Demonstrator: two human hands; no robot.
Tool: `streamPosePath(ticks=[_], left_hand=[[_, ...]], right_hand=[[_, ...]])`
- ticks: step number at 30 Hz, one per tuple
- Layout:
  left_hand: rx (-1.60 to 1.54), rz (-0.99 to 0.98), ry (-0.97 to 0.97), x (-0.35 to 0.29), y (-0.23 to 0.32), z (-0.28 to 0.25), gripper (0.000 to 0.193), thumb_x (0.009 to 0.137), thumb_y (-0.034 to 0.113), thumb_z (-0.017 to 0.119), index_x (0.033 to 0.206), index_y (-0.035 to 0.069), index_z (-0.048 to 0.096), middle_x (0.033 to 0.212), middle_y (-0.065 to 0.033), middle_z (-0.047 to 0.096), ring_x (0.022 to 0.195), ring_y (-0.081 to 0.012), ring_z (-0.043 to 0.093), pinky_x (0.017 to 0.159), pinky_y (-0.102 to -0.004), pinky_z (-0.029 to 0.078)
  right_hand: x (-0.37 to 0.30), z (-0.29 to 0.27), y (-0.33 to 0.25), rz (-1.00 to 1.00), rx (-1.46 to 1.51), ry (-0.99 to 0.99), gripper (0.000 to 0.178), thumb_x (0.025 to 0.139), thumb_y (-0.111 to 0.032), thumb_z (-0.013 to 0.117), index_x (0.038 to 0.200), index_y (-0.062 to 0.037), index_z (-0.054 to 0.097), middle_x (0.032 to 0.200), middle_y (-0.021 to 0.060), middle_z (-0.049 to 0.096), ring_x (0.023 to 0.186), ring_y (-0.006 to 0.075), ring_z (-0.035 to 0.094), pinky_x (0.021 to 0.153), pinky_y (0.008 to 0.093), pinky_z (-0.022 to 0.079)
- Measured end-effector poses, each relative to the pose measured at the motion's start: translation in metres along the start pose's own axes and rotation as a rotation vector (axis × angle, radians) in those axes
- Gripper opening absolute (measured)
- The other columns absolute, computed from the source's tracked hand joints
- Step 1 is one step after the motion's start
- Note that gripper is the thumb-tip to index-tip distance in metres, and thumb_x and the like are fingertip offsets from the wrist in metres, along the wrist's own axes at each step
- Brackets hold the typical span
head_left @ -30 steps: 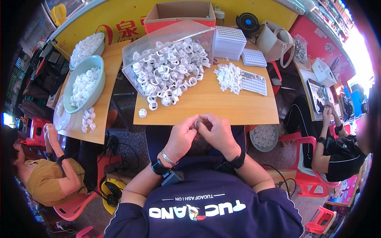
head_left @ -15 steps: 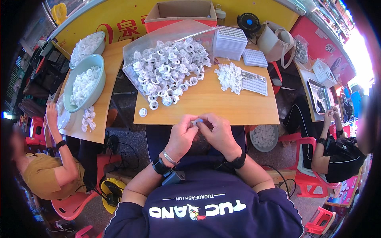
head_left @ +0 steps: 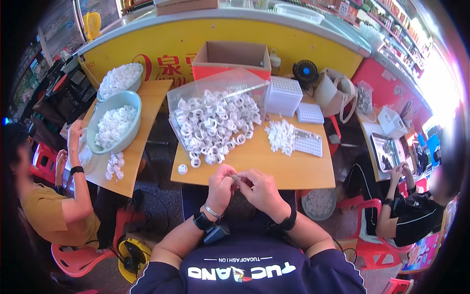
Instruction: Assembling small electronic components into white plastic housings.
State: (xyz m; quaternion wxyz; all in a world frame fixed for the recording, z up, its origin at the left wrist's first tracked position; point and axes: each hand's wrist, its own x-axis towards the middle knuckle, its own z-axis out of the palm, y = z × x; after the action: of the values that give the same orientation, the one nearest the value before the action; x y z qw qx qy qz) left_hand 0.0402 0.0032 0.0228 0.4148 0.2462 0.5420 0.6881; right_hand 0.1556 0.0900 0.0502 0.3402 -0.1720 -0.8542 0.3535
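My left hand and my right hand meet at the near edge of the wooden table. Both are closed, thumbs and fingers pinching one small pale piece that the fingertips mostly cover. Beyond them, white ring-shaped plastic parts spill from a tilted clear bin onto the tabletop. One loose white part lies by itself at the front left. To the right sit a heap of small white pieces and a white hole tray with metallic bits in its far rows.
Stacked white trays and an open cardboard box stand at the back. Green basins of white parts are on the left table, beside a seated person. Another person works at right. A grey tub is below the table.
My view has tipped upward, so the table and hands appear lower in the picture. Both hands stay together, and the piece between them shows less. The left-side person's hand has risen.
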Motion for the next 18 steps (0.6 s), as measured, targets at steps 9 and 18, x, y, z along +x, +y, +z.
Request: streamPosePath(ticks=[9,18], left_hand=[[-0.008,0.041,-0.085,0.01,0.013,-0.02,0.058,0.079,0.001,0.042,0.136,0.005,0.033,0.088,-0.0109,0.06,0.061,-0.0112,0.055,0.056,-0.0212,0.046],[-0.07,-0.103,-0.061,0.021,0.015,-0.045,0.046,0.079,0.005,0.045,0.125,0.001,0.043,0.087,-0.0138,0.062,0.061,-0.014,0.059,0.056,-0.0213,0.047]], right_hand=[[0.094,-0.072,0.007,0.106,-0.072,0.035,0.012,0.082,-0.01,0.063,0.087,0.0006,0.066,0.073,0.0126,0.065,0.063,0.0172,0.062,0.058,0.0293,0.048],[0.307,-0.126,0.102,-0.005,-0.526,0.249,0.02,0.079,-0.018,0.058,0.089,-0.004,0.068,0.081,0.0146,0.067,0.078,0.0323,0.065,0.071,0.0359,0.05]])
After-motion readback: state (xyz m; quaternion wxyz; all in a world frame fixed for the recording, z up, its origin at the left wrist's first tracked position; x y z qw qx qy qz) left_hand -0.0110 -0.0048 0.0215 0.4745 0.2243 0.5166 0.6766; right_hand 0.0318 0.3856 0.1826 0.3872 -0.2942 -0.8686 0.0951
